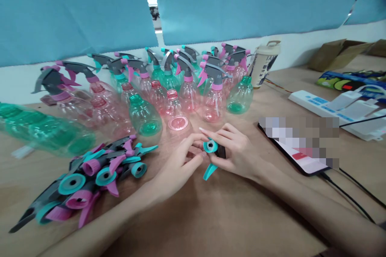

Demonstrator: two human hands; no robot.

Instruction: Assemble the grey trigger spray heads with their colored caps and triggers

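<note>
My right hand (238, 150) grips a spray trigger head (214, 146) with a teal collar, dark grey body and teal trigger. The open underside of the collar faces me. My left hand (183, 158) has its thumb and fingertips on the collar's left side. Beyond my hands stand a pink bottle (177, 108) and a green bottle (145, 116), both without tops. To the left of my left hand lies a pile of loose trigger heads (104, 176), with pink or teal collars. Most of the held body is hidden by my right fingers.
Several bottles with trigger heads fitted (214, 102) stand along the back. Green bottles (45, 128) lie at far left. On the right are a phone (297, 148) with a cable, a white power strip (325, 106), a cup (265, 64) and a cardboard box (334, 56).
</note>
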